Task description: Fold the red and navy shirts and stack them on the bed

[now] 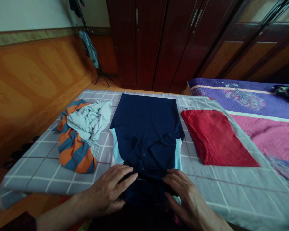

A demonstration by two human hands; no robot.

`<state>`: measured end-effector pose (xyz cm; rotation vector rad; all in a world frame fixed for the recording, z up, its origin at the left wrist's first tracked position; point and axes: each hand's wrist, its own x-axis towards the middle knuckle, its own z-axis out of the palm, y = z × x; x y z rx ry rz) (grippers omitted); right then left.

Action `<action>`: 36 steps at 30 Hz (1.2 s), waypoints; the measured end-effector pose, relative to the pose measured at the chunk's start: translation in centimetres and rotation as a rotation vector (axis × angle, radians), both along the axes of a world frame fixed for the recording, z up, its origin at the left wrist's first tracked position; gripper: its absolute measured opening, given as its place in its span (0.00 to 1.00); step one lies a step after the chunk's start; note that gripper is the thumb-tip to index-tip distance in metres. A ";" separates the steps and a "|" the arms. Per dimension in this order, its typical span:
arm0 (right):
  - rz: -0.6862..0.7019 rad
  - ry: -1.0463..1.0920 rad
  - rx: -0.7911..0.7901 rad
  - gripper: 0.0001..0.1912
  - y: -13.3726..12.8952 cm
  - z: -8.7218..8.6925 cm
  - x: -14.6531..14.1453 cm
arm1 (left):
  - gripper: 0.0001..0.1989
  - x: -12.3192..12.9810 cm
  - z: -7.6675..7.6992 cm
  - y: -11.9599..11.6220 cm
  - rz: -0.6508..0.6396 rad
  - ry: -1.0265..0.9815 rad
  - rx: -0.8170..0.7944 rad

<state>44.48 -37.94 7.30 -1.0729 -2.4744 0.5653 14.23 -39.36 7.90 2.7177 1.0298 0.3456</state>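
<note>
Navy polo shirt (146, 134) lies on the grey checked bedsheet (38, 166) directly ahead of the left hand (106, 189) and right hand (189, 195), both open and gripping nothing, pressed flat on the cloth, seemingly to keep it smooth.

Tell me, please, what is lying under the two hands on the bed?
The left hand and right hand rest on a navy buttoned shirt, which lies on a grey checked sheet. What is directly under the palms is covered and cannot be seen.
</note>
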 end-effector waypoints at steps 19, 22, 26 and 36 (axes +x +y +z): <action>-0.341 0.220 -0.161 0.09 -2.4 1.4 -2.0 | 0.07 0.6 1.9 -1.4 0.087 -0.360 -0.237; -0.311 0.175 -0.447 0.10 -2.9 1.5 -2.7 | 0.08 0.6 1.7 -1.3 0.047 -0.379 -0.279; -0.317 0.080 -0.426 0.12 -3.2 0.6 -3.1 | 0.09 0.5 0.9 -1.4 -0.012 -0.477 -0.270; -0.056 0.024 -0.464 0.17 -3.8 1.0 -3.7 | 0.07 0.3 -0.6 -2.7 0.133 -0.486 -0.389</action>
